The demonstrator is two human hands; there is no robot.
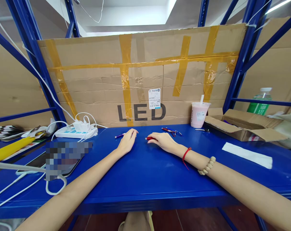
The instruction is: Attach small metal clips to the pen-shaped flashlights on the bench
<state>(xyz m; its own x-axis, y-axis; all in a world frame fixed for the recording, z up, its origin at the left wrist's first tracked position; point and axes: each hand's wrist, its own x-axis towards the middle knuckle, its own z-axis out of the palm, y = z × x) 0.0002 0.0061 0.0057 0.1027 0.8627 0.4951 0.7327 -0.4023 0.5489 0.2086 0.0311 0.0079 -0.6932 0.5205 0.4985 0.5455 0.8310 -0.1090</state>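
Note:
My left hand (128, 141) rests on the blue tabletop, its fingers stretched forward and lying low. A dark blue-purple pen (119, 136) lies at its left side, the far end hidden by the hand. To the right, my right hand (165, 141) is closed around a red pen (149, 138), whose end sticks out to the left past the fingertips. Just behind the right hand lie several pens, among them a dark red one (168, 130) and a blue one (178, 132), close together and partly crossing.
A white power strip (75, 131) with plugs and cables stands back left, near a phone-like device (70, 166). Back right are a pink drink cup (198, 115), another pen (202, 130), an open cardboard box (242, 132) and a white paper strip (246, 155). Taped cardboard (99, 83) walls the back.

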